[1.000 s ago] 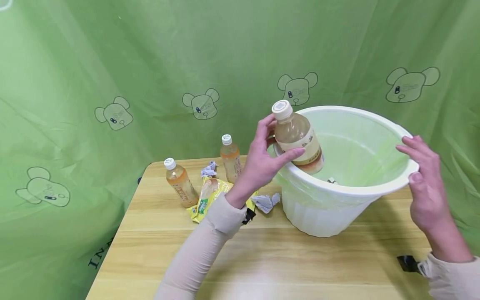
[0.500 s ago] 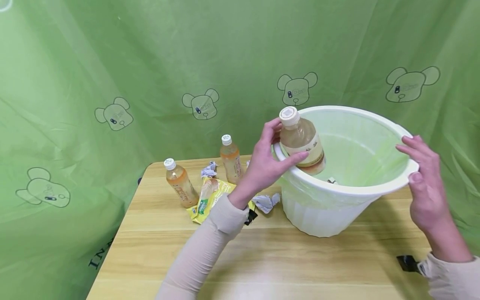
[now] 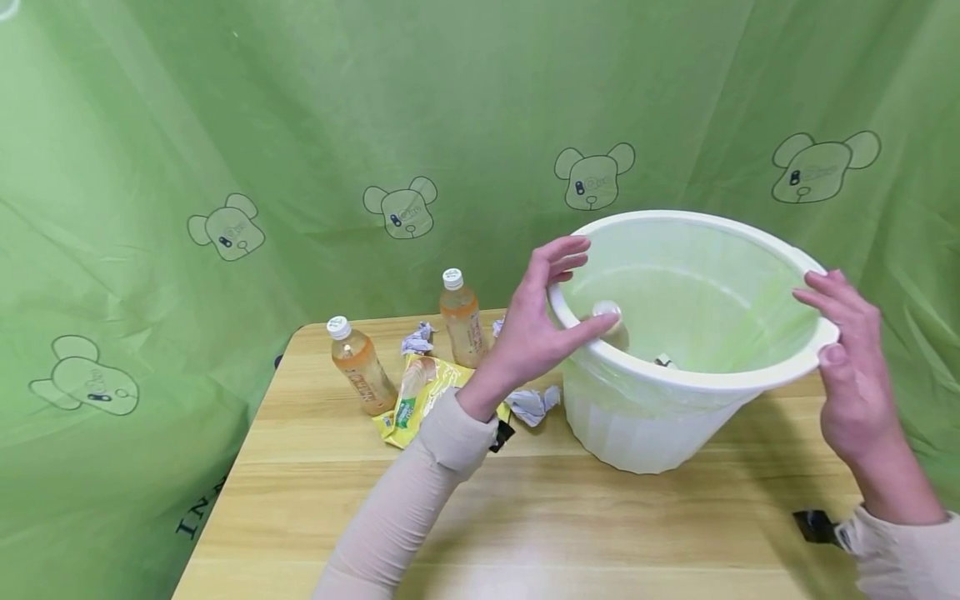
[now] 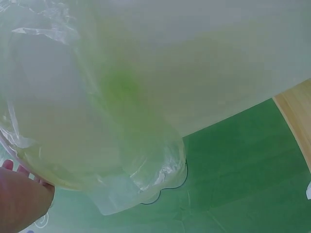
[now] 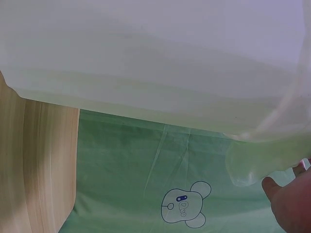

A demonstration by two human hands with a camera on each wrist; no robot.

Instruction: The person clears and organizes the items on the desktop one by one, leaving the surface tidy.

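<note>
Tabletop bears bin; left hand spread, right hand holding rim.

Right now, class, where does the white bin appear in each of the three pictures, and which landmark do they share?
Head: the white bin is right of centre.
Left wrist: the white bin fills most of the upper half.
Right wrist: the white bin also fills most of the upper half.
Shared landmark: the green curtain, behind it in head, below it in both wrist pictures.
</note>
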